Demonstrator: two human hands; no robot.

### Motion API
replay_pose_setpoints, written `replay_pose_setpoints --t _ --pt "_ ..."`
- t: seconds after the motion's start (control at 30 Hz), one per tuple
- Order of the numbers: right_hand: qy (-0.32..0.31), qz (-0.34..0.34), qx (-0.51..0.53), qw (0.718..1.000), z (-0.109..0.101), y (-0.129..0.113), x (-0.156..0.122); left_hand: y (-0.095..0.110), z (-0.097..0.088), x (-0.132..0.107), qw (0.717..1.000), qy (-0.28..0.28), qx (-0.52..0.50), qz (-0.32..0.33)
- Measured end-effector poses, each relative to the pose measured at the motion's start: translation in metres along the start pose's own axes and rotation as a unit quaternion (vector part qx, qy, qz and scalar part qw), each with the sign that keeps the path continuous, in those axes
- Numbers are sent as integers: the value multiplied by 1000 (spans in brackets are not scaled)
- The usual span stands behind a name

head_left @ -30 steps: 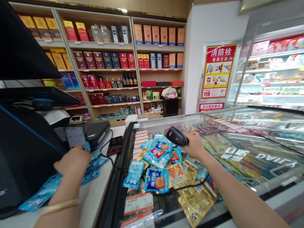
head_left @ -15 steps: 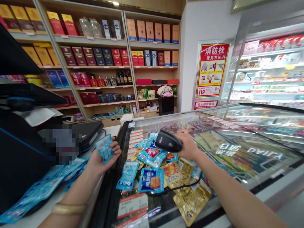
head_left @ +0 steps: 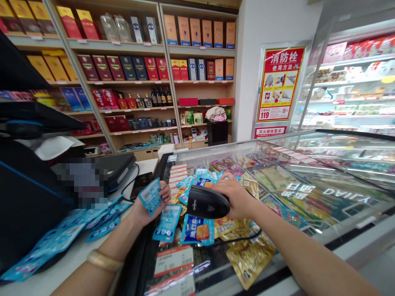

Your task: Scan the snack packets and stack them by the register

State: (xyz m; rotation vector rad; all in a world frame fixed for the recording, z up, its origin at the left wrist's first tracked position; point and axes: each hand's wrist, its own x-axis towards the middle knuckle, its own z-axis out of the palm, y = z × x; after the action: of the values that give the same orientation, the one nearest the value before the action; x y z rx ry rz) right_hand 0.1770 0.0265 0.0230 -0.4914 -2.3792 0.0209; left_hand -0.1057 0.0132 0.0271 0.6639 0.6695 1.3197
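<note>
Grips blue packet (head_left: 150, 196) in left hand (head_left: 144, 214), scanner (head_left: 207, 202) in right hand (head_left: 237, 196). Shows "119" on poster (head_left: 280, 86) at two o'clock, "DAILY" on freezer (head_left: 345, 195) at four.

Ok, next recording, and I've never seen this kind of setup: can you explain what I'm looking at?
There is no robot: these are a person's bare hands, seen by one camera worn on the head, looking forward and down. The left hand holds a small blue packet; the right hand grips a black handheld scanner. Below the scanner, loose blue and gold packets lie on a glass-topped cabinet. More blue packets lie on the pale counter at the left.
</note>
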Motion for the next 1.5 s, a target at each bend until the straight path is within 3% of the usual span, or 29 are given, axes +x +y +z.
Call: replay_pose_setpoints --t 0.33,0.47,0.63,0.8,0.9,0.97,1.0,1.03,1.13,1.23,1.3,1.37,1.5 --pt "-5 9 -9 1000 2 3 -2 3 -2 1 1000 19 2 1" --pt "62 34 -36 997 -3 15 -4 -1 -5 7 997 66 29 35" --pt "161 121 -128 971 -15 43 -13 -9 -6 14 985 123 87 88" --pt "172 204 -192 944 -19 66 -24 -16 0 7 982 20 184 44" --pt "173 222 -208 937 -17 71 -28 -19 -1 6 957 1 279 83" --pt "166 225 -215 936 -16 72 -28 -18 -6 10 919 9 372 132" --pt "161 224 -217 936 -15 72 -28 -16 -10 12 886 21 433 165" --pt "156 222 -219 937 -15 72 -28 -12 -14 15 842 39 500 201" --pt "141 217 -220 941 -14 71 -27 10 -26 16 665 127 684 273" --pt "131 213 -212 945 -12 70 -27 43 -40 4 510 265 793 199" --pt "126 211 -205 947 -11 69 -26 67 -52 -9 440 358 817 103" --pt "118 209 -198 950 -10 68 -26 87 -67 -19 418 421 805 13" --pt "108 203 -189 955 -7 67 -26 106 -92 -24 443 440 777 -86"
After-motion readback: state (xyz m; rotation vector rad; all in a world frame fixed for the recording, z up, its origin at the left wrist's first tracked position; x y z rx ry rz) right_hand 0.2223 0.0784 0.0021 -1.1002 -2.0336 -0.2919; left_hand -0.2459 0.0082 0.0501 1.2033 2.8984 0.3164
